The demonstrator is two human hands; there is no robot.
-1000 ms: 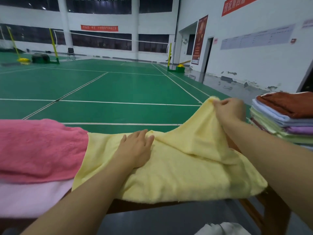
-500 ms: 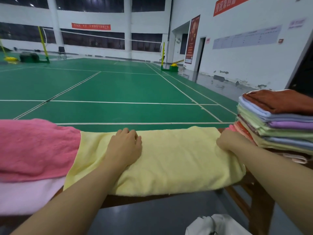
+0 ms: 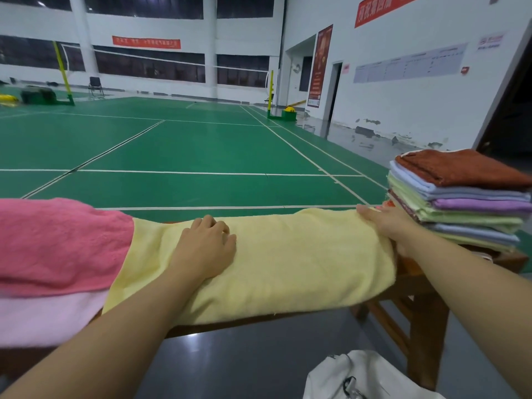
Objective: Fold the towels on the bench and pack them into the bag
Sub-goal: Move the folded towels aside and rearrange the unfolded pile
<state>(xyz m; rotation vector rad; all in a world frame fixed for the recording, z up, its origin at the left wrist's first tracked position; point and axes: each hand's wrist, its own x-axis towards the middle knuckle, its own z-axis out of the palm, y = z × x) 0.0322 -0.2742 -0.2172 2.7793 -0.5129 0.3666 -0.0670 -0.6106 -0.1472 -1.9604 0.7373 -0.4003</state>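
My left grip (image 3: pixel 205 249) flat, fingers relaxed, pressing yellow towel (image 3: pixel 288 263) spread along table (image 3: pixel 414 286); my right grip (image 3: pixel 385 223) on towel's right end, closure unclear; folded stack (image 3: pixel 460 197) beside; white bag (image 3: pixel 368 375) on floor.

View: one head-worn wide-angle camera, the only one.
Facing: forward and down, across the wooden tabletop (image 3: pixel 414 286) toward the green court floor (image 3: pixel 184 145) and white far wall (image 3: pixel 244 33).
Nearness: close above both forearms; the pale yellow terry towel (image 3: pixel 302 260) fills the middle.
Edges: straight lines bow outward.
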